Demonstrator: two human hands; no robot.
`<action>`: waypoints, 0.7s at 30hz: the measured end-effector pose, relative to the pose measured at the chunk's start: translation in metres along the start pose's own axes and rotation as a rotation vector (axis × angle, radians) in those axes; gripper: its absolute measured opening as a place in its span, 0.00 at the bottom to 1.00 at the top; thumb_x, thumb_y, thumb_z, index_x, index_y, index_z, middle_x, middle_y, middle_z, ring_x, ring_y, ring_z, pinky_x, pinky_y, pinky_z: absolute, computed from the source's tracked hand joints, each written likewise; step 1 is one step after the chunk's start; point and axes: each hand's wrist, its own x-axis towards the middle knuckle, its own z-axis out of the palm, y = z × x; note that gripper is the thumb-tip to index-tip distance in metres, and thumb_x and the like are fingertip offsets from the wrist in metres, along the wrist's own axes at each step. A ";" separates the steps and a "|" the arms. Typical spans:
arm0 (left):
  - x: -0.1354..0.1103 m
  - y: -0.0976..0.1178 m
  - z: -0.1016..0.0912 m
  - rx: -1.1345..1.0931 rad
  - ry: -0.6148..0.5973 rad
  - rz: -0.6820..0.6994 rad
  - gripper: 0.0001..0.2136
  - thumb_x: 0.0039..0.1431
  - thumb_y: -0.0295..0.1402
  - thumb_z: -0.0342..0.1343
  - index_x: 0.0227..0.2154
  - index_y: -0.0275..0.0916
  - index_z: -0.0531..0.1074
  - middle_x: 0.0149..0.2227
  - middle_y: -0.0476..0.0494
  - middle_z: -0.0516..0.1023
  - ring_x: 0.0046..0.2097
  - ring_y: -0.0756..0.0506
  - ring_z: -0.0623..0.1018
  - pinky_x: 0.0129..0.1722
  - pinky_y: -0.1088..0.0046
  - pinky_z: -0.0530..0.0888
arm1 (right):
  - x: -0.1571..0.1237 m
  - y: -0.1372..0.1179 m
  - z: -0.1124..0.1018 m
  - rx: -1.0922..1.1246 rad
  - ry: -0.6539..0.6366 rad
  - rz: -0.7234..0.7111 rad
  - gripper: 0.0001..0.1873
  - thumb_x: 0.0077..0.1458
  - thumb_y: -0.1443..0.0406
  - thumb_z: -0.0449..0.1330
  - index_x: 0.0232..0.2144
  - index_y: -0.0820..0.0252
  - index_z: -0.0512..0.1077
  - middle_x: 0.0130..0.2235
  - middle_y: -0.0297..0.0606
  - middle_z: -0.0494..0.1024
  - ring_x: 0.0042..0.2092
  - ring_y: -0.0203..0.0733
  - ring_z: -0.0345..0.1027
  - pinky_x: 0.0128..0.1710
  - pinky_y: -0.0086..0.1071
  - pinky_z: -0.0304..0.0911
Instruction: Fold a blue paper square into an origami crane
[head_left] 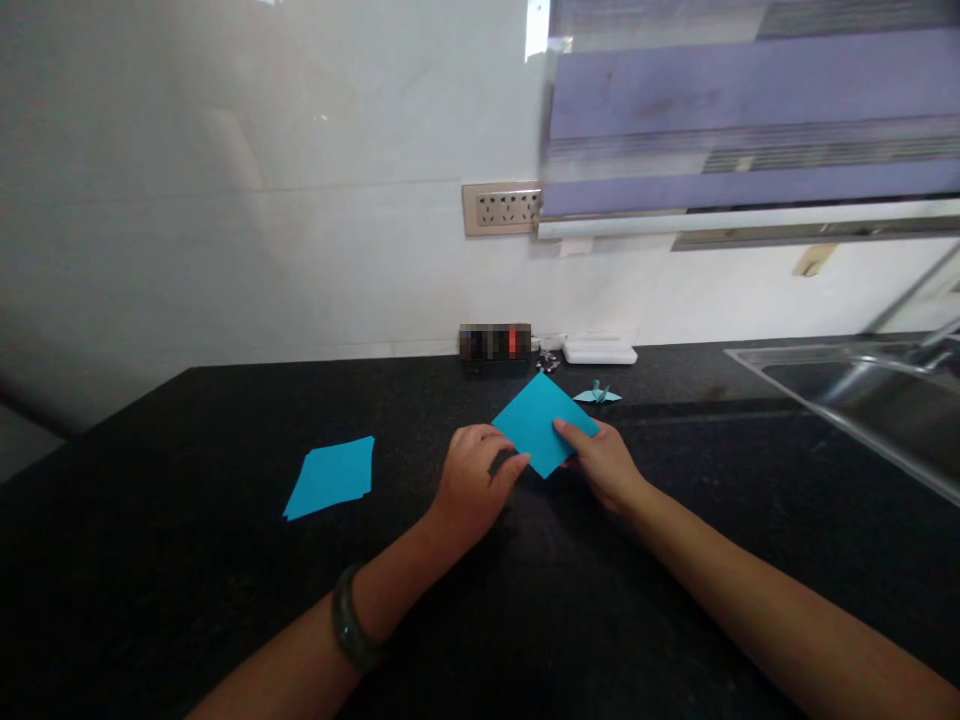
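A square sheet of blue paper [538,425] is held up over the dark counter, turned so that one corner points away from me. My right hand [606,462] grips its right side, thumb on top and the fingers mostly hidden beneath. At the left corner and lower left edge, my left hand [476,478] has its fingers curled against the paper, with the thumb tip at the edge. A loose stack of blue paper squares [331,478] lies to the left. Just beyond the held sheet sits a small pale blue origami crane [598,394].
By the wall stand a dark box with a blurred face [495,342], a white case [600,351] and a small beaded item [548,362]. A metal sink [847,385] is set in the counter [225,420] at right. A socket panel [502,208] and purple blind [712,90] are above.
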 end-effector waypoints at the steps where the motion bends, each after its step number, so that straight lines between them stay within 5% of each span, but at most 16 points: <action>1: 0.002 -0.001 0.000 -0.172 -0.035 -0.177 0.18 0.52 0.45 0.46 0.29 0.34 0.71 0.33 0.38 0.72 0.39 0.43 0.71 0.42 0.61 0.66 | 0.000 0.002 -0.003 -0.130 0.046 -0.147 0.15 0.47 0.55 0.54 0.25 0.64 0.68 0.22 0.35 0.69 0.24 0.37 0.61 0.23 0.31 0.59; 4: 0.009 -0.002 -0.002 -0.837 -0.242 -0.660 0.27 0.51 0.53 0.37 0.33 0.32 0.69 0.32 0.36 0.73 0.35 0.43 0.73 0.37 0.62 0.69 | -0.002 0.004 -0.010 -0.542 0.030 -0.738 0.12 0.50 0.64 0.52 0.36 0.59 0.71 0.35 0.41 0.72 0.38 0.43 0.63 0.38 0.38 0.59; 8: 0.013 -0.010 -0.006 -1.395 -0.457 -0.885 0.30 0.50 0.54 0.39 0.41 0.32 0.66 0.38 0.34 0.73 0.41 0.40 0.72 0.40 0.61 0.67 | -0.008 0.004 -0.015 -0.922 -0.197 -1.153 0.20 0.49 0.69 0.52 0.46 0.51 0.66 0.43 0.43 0.69 0.43 0.46 0.61 0.39 0.40 0.59; 11: 0.011 -0.018 -0.004 -1.422 -0.391 -0.922 0.21 0.51 0.43 0.49 0.44 0.33 0.65 0.38 0.35 0.74 0.40 0.41 0.73 0.40 0.61 0.68 | -0.009 0.007 -0.014 -1.003 -0.272 -1.216 0.21 0.49 0.68 0.53 0.47 0.51 0.65 0.45 0.44 0.67 0.44 0.48 0.59 0.39 0.41 0.59; 15: 0.006 -0.027 0.001 -1.400 -0.305 -0.875 0.18 0.52 0.37 0.51 0.45 0.33 0.64 0.38 0.35 0.74 0.39 0.41 0.73 0.39 0.61 0.69 | -0.014 0.011 -0.008 -0.894 -0.268 -1.208 0.21 0.45 0.65 0.57 0.45 0.56 0.67 0.45 0.45 0.64 0.45 0.49 0.58 0.41 0.43 0.58; 21: 0.007 -0.024 0.001 -1.433 -0.303 -0.784 0.16 0.53 0.34 0.50 0.43 0.32 0.64 0.42 0.36 0.71 0.40 0.44 0.73 0.41 0.64 0.69 | -0.024 0.007 0.003 -0.591 -0.072 -0.875 0.04 0.45 0.67 0.58 0.28 0.59 0.70 0.48 0.44 0.57 0.48 0.47 0.54 0.43 0.40 0.59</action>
